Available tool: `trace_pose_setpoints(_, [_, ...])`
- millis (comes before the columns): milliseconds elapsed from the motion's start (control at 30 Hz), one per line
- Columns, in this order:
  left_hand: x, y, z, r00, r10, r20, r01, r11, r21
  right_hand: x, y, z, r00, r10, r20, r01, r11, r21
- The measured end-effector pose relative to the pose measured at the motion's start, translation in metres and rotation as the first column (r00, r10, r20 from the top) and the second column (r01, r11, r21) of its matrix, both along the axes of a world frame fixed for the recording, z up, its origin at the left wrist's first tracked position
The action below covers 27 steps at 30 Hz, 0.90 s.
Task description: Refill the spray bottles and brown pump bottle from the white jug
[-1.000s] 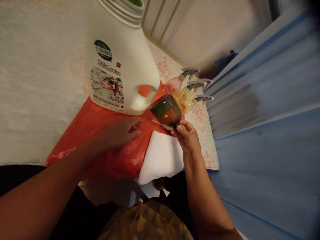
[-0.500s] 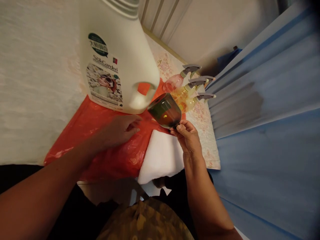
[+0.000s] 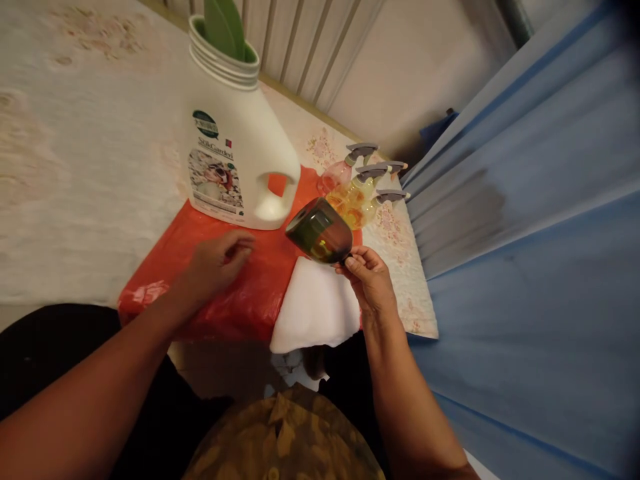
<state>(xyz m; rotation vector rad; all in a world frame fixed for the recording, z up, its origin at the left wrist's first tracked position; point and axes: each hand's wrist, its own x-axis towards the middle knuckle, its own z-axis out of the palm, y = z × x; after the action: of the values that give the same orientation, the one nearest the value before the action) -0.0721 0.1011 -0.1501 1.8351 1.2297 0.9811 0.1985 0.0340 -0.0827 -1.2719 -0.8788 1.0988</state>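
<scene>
My right hand [image 3: 371, 277] pinches the narrow neck of a dark green-brown see-through bottle [image 3: 320, 230]. The bottle lies tilted in the air, its wide end toward the upper left, and its opening is hidden at my fingers. Over the red plastic sheet [image 3: 250, 300], my left hand [image 3: 220, 260] hovers with loosely bent fingers and a gap by the thumb, holding nothing. Just beyond it stands a large white jug [image 3: 250, 127] with a handle and a printed label. A green curved piece [image 3: 223, 30] sticks out of its uncapped mouth.
Several spray bottles with grey triggers, among them a pink one [image 3: 334, 177], stand behind the held bottle. A folded white towel [image 3: 315, 307] lies over the front edge. The table has a floral cover [image 3: 100, 133]. A blue curtain [image 3: 525, 267] hangs at right.
The view has shifted back, so the jug looks smaller and its mouth with the green piece now shows. The bottle stays in my right hand, and my left hand keeps about the same pose.
</scene>
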Motion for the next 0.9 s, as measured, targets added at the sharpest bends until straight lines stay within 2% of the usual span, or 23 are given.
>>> trace_pose_setpoints(100, [-0.012,-0.02,-0.004,0.99,0.13,0.049,-0.128,0.99,-0.058,-0.002,-0.009,-0.003,0.999,0.01,-0.035,-0.011,1.0,-0.005])
trace_pose_setpoints(200, [-0.024,-0.038,-0.013,0.973,0.201,0.116,-0.19,0.977,-0.098,-0.006,-0.016,-0.007,0.997,0.026,-0.067,-0.026,1.0,-0.003])
trace_pose_setpoints(467, [-0.048,-0.064,-0.04,0.934,0.358,0.016,-0.357,0.933,-0.046,-0.007,-0.023,-0.004,0.995,0.043,-0.091,-0.042,0.999,0.009])
trace_pose_setpoints(667, [-0.048,-0.065,-0.045,0.925,0.349,-0.148,-0.348,0.937,0.033,-0.007,-0.03,0.0,0.995,0.059,-0.075,-0.055,0.998,0.043])
trace_pose_setpoints(900, [-0.051,-0.063,-0.048,0.924,0.339,-0.178,-0.323,0.94,0.114,-0.009,-0.035,0.001,0.998,0.054,0.037,-0.057,0.994,0.094])
